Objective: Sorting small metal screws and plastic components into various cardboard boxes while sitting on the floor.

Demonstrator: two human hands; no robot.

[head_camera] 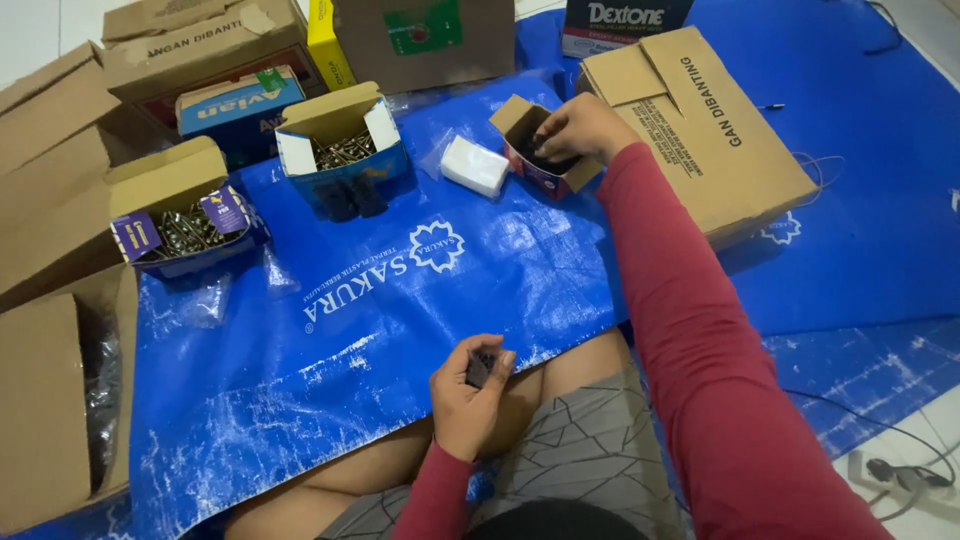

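My left hand (470, 390) is held over my lap near the blue tarp's front edge, fingers curled around a small dark part (481, 368). My right hand (580, 128) reaches forward into a small open purple-and-red carton (545, 172) with dark pieces inside; whether the fingers grip any piece is hidden. Both arms wear red sleeves.
Two open blue cartons of brass-coloured screws (345, 150) (185, 232) sit on the blue tarp (400, 300). A small white packet (475, 165) lies beside the purple carton. A large brown box (710, 130) stands at right, more cardboard boxes at left and back. Cables (900, 470) lie at lower right.
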